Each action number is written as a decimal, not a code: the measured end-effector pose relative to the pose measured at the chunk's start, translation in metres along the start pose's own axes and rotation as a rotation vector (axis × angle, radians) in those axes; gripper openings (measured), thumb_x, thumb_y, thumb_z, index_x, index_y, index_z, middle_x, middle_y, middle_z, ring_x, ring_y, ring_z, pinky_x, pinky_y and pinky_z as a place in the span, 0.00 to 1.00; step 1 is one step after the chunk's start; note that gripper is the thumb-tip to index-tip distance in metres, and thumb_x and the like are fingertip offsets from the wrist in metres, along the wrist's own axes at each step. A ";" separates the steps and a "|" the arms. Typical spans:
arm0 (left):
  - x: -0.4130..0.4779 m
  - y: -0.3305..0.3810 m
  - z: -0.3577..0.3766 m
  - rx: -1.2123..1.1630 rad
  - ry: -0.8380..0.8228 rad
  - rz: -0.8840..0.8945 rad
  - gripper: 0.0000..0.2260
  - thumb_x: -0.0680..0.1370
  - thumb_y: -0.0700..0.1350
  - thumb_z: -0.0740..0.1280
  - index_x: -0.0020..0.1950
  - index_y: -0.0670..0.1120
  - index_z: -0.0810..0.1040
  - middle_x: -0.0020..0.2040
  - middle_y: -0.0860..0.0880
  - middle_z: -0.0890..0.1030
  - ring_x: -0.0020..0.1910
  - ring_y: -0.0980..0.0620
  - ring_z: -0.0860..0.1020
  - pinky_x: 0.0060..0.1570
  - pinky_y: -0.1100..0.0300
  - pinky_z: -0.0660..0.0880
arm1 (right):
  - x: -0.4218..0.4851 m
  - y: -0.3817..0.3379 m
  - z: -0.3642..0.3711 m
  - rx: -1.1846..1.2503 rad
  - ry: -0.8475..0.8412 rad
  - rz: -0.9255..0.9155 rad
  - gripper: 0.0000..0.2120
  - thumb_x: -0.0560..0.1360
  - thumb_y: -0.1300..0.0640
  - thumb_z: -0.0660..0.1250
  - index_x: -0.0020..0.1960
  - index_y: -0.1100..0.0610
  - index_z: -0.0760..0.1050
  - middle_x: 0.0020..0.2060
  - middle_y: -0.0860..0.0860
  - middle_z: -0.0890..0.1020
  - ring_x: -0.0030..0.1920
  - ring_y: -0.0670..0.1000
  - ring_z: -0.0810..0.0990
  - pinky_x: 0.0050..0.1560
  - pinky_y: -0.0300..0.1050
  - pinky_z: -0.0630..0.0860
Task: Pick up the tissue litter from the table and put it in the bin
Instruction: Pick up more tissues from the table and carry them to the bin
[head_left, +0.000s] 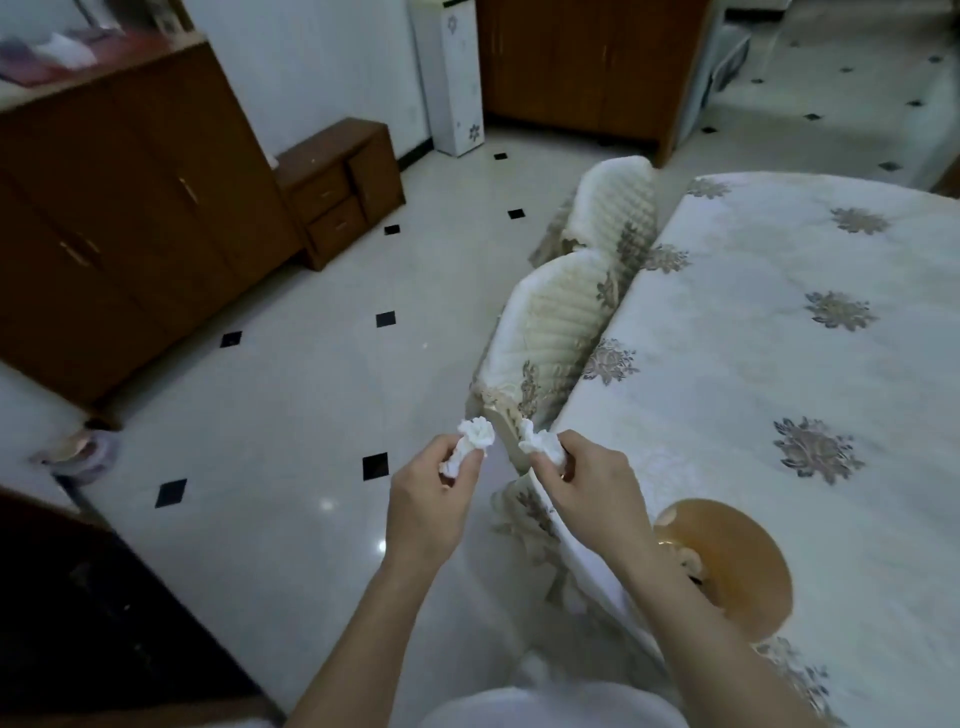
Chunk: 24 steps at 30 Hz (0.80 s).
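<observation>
Crumpled tissue wad (470, 447) is sitting gripped in curled left hand (434, 491), a second wad (543, 444) pinched in right hand (589, 480), both hovering beside the table (779, 364)

I have one view only — a wide-angle camera worn on the person's head, looking forward and steeply down. It sits close above the left grip (434, 488) and right grip (587, 480), low in the centre. The counter (727, 338) fills the right side, the tiled floor (270, 415) the left, with the cabinets (130, 208) farther off.
</observation>
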<state>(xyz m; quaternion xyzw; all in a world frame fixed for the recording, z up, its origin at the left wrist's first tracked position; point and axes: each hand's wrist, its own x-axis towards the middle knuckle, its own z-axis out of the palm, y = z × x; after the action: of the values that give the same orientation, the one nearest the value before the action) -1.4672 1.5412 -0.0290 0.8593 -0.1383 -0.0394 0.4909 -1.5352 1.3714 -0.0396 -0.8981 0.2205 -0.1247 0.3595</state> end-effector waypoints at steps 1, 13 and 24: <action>0.010 0.003 0.006 -0.002 -0.034 0.015 0.03 0.78 0.50 0.68 0.45 0.54 0.78 0.31 0.51 0.76 0.28 0.52 0.72 0.32 0.53 0.73 | 0.006 0.002 -0.003 0.007 0.019 0.022 0.24 0.77 0.40 0.64 0.32 0.52 0.59 0.22 0.48 0.66 0.27 0.48 0.67 0.28 0.47 0.62; 0.060 0.055 0.098 0.019 -0.541 0.249 0.08 0.78 0.54 0.67 0.54 0.52 0.80 0.40 0.60 0.79 0.39 0.62 0.77 0.37 0.62 0.73 | -0.021 0.048 -0.061 -0.109 0.369 0.424 0.21 0.79 0.40 0.62 0.35 0.52 0.62 0.25 0.49 0.71 0.30 0.51 0.72 0.30 0.51 0.68; 0.061 0.077 0.151 -0.006 -0.934 0.655 0.06 0.78 0.52 0.68 0.50 0.52 0.80 0.40 0.57 0.81 0.37 0.58 0.77 0.38 0.59 0.74 | -0.091 0.038 -0.063 -0.187 0.738 0.864 0.24 0.78 0.39 0.64 0.32 0.50 0.58 0.23 0.48 0.68 0.30 0.54 0.71 0.31 0.52 0.69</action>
<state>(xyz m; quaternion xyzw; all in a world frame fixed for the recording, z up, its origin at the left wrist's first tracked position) -1.4545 1.3622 -0.0370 0.6618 -0.5995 -0.2612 0.3666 -1.6503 1.3539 -0.0271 -0.6513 0.6885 -0.2517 0.1963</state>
